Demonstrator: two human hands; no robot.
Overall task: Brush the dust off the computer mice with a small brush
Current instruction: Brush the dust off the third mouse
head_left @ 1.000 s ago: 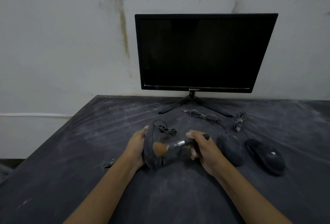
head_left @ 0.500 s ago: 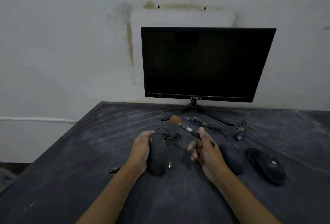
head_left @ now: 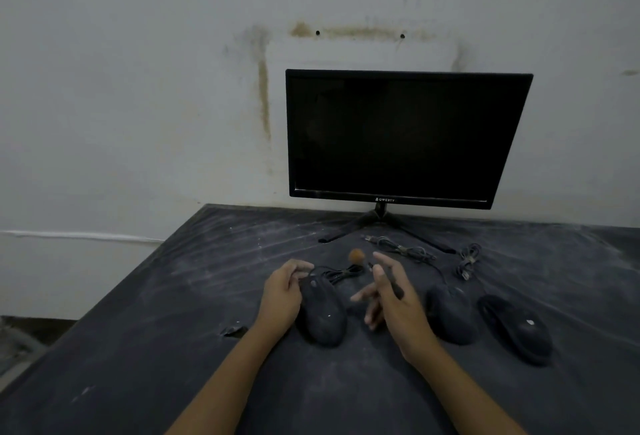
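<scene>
Holding brush (head_left: 356,256) — left hand (head_left: 280,296) round mouse (head_left: 323,316)

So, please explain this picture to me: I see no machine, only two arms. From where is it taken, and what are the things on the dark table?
There is no machine here. A person works with bare hands, and a camera worn on the head looks forward and down, so both arms enter from the bottom edge. The left hand grips the leftmost mouse by its side. The right hand holds a small brush, with its orange bristles pointing away, toward the dark monitor. The middle mouse and the right mouse lie untouched on the dusty table, with bundled cables behind them. The job is to brush the dust off the mice.
</scene>
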